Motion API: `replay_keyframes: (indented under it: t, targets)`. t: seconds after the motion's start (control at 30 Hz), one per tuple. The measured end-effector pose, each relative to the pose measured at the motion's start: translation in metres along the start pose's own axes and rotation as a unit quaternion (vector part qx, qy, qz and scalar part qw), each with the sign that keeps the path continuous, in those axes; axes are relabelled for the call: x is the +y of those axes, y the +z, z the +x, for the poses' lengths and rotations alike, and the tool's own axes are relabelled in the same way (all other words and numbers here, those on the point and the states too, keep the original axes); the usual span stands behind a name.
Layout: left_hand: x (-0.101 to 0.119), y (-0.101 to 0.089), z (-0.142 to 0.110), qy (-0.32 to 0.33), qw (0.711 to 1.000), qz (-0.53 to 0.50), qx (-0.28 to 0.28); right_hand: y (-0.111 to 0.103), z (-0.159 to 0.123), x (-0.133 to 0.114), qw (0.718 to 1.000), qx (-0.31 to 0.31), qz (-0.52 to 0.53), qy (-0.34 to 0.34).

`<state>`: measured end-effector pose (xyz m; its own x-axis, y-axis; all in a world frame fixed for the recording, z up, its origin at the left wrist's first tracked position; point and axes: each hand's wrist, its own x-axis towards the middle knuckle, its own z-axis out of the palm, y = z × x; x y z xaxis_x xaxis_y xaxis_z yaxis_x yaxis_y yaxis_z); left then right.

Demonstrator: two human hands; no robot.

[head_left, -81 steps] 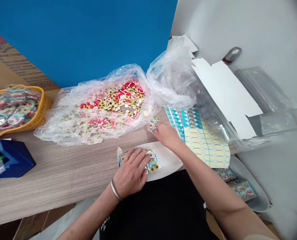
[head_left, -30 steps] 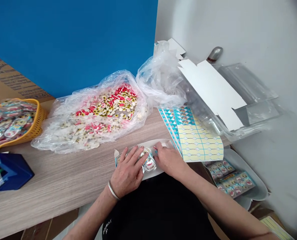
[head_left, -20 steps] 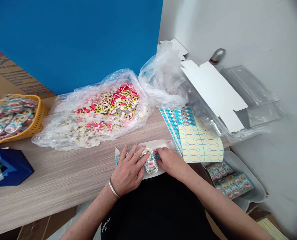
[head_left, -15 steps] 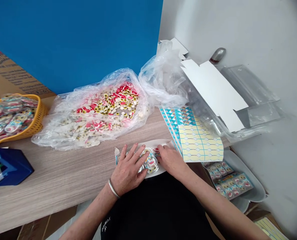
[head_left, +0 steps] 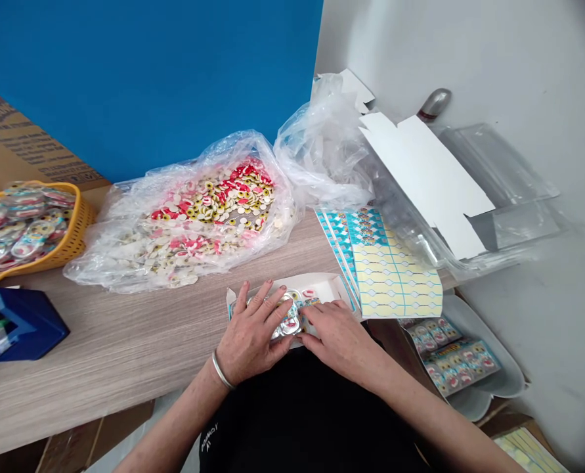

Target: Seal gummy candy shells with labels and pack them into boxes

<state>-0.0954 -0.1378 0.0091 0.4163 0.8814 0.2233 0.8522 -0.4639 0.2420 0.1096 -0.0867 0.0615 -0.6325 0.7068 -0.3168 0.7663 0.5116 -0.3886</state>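
A shallow white cardboard box (head_left: 334,289) lies at the table's front edge, close to my body. Small clear plastic packs (head_left: 291,322) with colourful pieces inside sit in its left part. My left hand (head_left: 257,323) rests on these packs, fingers stretched and slightly apart. At the right, my right hand (head_left: 339,338) reaches in with bent fingers; its thumb and index finger grip the side of a plastic pack. Loose red, white and printed pieces (head_left: 310,297) show in the box behind the right fingertips. My hands hide much of the packs.
A clear bag (head_left: 119,223) of small red and yellow-white pieces lies behind. A yellow basket (head_left: 78,230) of packs and a blue tape dispenser (head_left: 36,325) stand left. Sticker sheets (head_left: 395,282), white card (head_left: 430,171) and clear plastic boxes (head_left: 499,164) lie right.
My right hand has shifted a little left and down, and its thumb has come to the pack's near side. More of the box's right end shows. My left hand has hardly moved.
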Motion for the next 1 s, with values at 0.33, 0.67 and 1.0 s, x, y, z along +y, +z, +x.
replay_keyframes:
  t: [0.33, 0.67, 1.0]
  targets:
    - [0.003, 0.000, 0.006, -0.010, 1.000, 0.007, -0.015, 0.011, 0.008, 0.007, 0.999, 0.017, -0.015, 0.026]
    - [0.001, 0.003, 0.006, 0.007, 1.000, 0.006, -0.017, 0.012, 0.003, 0.012, 0.999, 0.027, -0.010, 0.035]
    - [-0.003, 0.003, 0.005, 0.005, 1.000, 0.004, -0.022, 0.019, 0.010, 0.013, 0.998, 0.032, 0.004, 0.047]
